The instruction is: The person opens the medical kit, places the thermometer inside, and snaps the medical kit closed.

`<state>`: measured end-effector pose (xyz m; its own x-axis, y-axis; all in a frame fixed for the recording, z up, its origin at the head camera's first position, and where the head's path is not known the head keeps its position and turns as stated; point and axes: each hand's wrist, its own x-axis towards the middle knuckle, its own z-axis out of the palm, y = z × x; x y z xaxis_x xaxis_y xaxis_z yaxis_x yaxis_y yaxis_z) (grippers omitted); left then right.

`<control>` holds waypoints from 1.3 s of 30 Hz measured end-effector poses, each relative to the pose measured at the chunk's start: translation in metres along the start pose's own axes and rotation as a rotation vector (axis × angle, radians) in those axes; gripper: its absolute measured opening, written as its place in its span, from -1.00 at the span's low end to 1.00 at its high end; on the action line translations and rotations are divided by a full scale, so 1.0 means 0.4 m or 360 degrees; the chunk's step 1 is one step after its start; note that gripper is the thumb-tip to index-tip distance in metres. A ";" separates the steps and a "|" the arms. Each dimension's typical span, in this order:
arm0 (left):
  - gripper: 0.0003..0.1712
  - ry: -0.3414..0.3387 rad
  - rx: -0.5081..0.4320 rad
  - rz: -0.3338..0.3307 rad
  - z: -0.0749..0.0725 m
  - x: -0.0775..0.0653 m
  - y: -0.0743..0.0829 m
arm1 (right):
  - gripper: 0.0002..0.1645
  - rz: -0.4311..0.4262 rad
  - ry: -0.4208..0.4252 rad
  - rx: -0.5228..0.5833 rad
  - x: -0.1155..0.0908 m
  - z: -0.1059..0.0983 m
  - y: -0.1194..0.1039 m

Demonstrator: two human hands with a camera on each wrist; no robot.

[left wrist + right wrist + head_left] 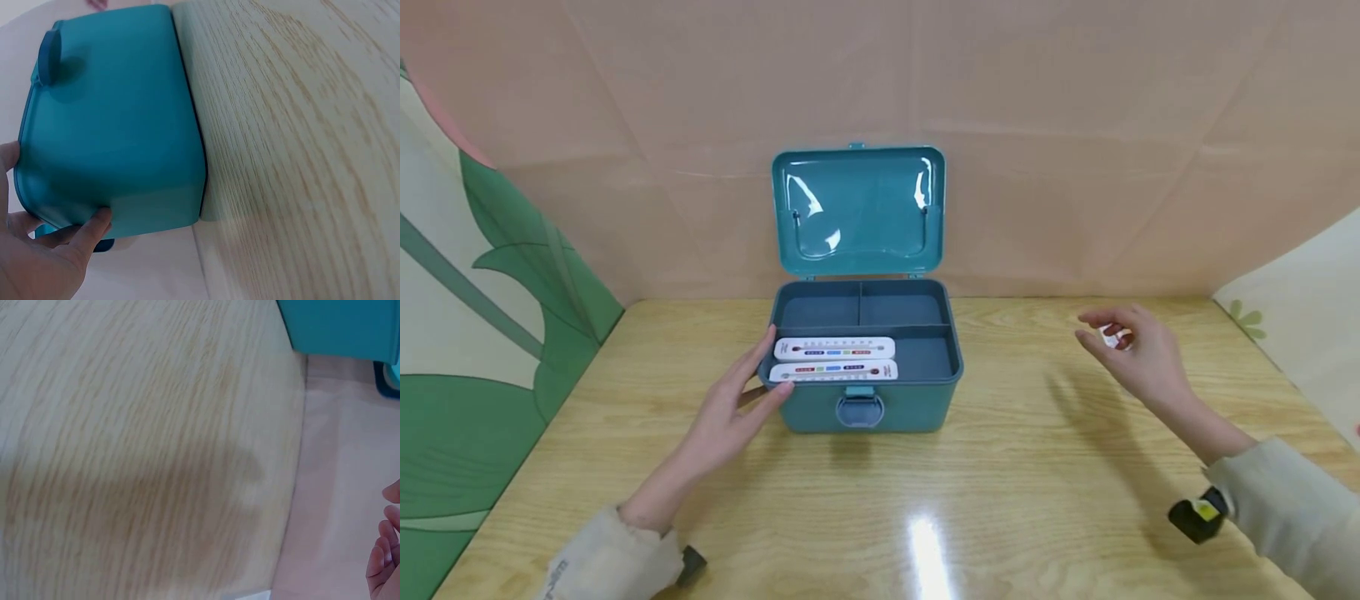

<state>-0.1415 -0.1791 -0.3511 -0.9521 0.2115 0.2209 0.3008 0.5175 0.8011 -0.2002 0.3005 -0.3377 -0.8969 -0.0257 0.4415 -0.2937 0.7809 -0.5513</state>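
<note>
A teal storage box (917, 408) stands on the table, its lid (859, 217) raised. In the front compartment of its inner tray (925, 354) lie two white thermometers, a rear one (835, 343) and a front one (833, 375), side by side. My left hand (730, 408) grips the box's left front corner, the thumb at the front rim and fingers along the left side. Above the table at the right, my right hand (1138, 354) hovers apart from the box, fingers loosely bent. A white thing (1111, 336) shows between those fingers; its kind is hidden.
The wooden table (1000, 500) ends at a pinkish cloth backdrop (1075, 167) behind the box. At the front of the box hangs a latch (860, 411). At the bottom edge of the right wrist view, a white corner (253, 595) of something lies on the table.
</note>
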 end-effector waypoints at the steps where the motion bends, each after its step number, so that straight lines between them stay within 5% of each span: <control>1: -0.21 0.0001 0.0000 0.0003 0.001 0.000 -0.001 | -0.73 -0.0004 0.0002 -0.0004 -0.001 0.001 0.005; 18: -0.22 0.0001 0.0006 0.0001 0.001 0.002 -0.007 | -0.67 0.0036 0.0064 -0.0120 -0.016 -0.001 0.094; 30: -0.21 -0.0011 -0.0010 -0.0008 0.000 0.001 -0.004 | -0.56 0.0159 -0.0090 -0.0239 -0.021 -0.005 0.124; 39: -0.22 -0.0015 -0.0003 -0.0009 -0.001 0.001 -0.002 | -0.31 0.0336 -0.0278 -0.0324 -0.026 -0.009 0.134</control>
<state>-0.1420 -0.1795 -0.3514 -0.9533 0.2161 0.2111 0.2952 0.5170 0.8035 -0.2056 0.3451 -0.3691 -0.9792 0.0570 0.1948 -0.0392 0.8886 -0.4570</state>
